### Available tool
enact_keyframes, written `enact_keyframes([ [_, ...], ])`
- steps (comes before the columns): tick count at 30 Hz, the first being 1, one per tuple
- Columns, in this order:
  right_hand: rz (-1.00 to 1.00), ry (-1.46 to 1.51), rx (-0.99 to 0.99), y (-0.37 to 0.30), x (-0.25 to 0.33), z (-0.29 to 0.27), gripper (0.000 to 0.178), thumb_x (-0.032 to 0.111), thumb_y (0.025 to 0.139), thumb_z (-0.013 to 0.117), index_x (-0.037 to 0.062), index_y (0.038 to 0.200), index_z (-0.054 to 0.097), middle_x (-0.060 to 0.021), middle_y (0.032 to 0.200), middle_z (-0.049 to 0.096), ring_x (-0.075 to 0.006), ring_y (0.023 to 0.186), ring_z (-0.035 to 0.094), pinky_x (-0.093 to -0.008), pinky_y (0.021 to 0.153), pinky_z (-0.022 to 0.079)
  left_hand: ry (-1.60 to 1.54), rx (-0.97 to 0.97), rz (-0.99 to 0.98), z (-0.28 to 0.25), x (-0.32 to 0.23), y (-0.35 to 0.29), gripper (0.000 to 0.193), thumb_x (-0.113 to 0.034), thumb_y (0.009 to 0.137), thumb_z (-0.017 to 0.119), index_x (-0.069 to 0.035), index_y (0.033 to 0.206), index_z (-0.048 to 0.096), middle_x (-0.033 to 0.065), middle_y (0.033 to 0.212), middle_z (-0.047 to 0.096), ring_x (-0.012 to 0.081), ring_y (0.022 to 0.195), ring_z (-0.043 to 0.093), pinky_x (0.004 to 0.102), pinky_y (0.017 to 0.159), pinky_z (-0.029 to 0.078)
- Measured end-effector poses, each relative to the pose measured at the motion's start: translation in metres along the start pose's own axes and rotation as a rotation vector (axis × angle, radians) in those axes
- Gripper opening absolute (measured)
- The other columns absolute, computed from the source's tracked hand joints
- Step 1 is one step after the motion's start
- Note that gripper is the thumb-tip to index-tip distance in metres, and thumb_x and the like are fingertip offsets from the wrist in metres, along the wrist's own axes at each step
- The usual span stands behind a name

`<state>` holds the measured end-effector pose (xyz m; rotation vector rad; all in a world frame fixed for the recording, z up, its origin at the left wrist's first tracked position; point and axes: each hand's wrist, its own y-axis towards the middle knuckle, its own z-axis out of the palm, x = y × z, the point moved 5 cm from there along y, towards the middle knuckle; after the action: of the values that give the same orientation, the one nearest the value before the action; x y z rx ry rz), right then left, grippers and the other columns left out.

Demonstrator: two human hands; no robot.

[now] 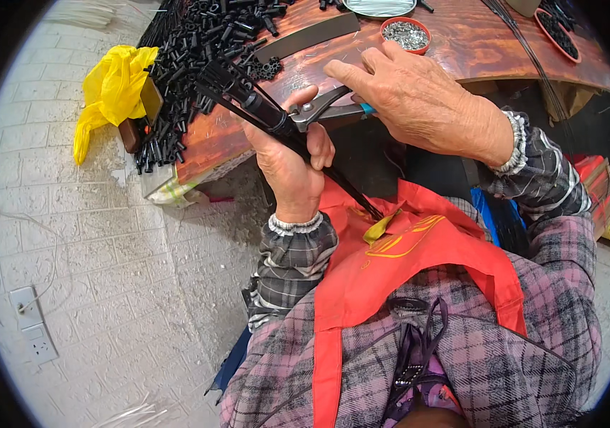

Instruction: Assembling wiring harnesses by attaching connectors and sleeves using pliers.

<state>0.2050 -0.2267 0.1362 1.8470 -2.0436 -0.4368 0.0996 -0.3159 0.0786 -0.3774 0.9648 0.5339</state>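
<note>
Right, my left hand (287, 171) is closed round the black frame (265, 112), long axis slanting from upper left down to my apron (358, 292), and my right hand (430, 103) grips the pliers (330, 110), nose at its right side, bite unclear.

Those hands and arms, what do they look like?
The left hand and right hand wear no gloves. The left sleeve and right sleeve are black, grey and white checks, each with a gathered cuff. The coat is pink and grey plaid.
</note>
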Motion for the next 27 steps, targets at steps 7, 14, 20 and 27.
enact_keyframes([
  [7, 0.025, -0.027, 0.023, -0.001, 0.005, -0.009, 0.034, 0.004, 0.07, 0.054, 0.003, 0.103, 0.045, -0.0118, 0.078, 0.051, -0.0271, 0.079, 0.051, -0.0352, 0.061, 0.045, 0.016, 0.018, 0.018, 0.004, -0.003, -0.006, 0.083, -0.072, 0.076, 0.021, 0.0, 0.1, 0.053, -0.0011, 0.04, 0.034, 0.0091, 0.033, 0.028, 0.0225, 0.035, 0.026],
  [14, 0.096, -0.131, 0.032, -0.004, 0.02, -0.01, 0.009, 0.01, 0.07, 0.056, 0.0061, 0.074, 0.048, -0.0072, 0.068, 0.054, -0.0227, 0.068, 0.056, -0.0359, 0.055, 0.045, 0.035, -0.046, 0.02, 0.005, -0.01, -0.018, 0.085, -0.073, 0.075, 0.02, 0.0, 0.097, 0.055, -0.001, 0.04, 0.034, 0.0093, 0.032, 0.028, 0.0227, 0.033, 0.026],
  [20, 0.177, 0.053, -0.053, -0.014, 0.025, -0.011, 0.016, 0.013, 0.069, 0.06, 0.0044, 0.076, 0.048, -0.0086, 0.068, 0.054, -0.0258, 0.073, 0.057, -0.0361, 0.055, 0.045, 0.025, -0.019, 0.027, 0.007, -0.013, -0.026, 0.086, -0.074, 0.075, 0.019, 0.001, 0.102, 0.052, -0.001, 0.04, 0.033, 0.009, 0.032, 0.028, 0.0223, 0.034, 0.026],
  [27, 0.173, -0.007, 0.113, -0.025, 0.025, -0.029, 0.021, 0.019, 0.071, 0.062, 0.0025, 0.075, 0.05, -0.0132, 0.069, 0.056, -0.0278, 0.063, 0.058, -0.0364, 0.053, 0.045, 0.051, 0.075, 0.056, 0.013, -0.012, -0.04, 0.087, -0.074, 0.074, 0.021, 0.002, 0.106, 0.05, -0.0008, 0.041, 0.033, 0.0088, 0.033, 0.027, 0.0224, 0.034, 0.026],
])
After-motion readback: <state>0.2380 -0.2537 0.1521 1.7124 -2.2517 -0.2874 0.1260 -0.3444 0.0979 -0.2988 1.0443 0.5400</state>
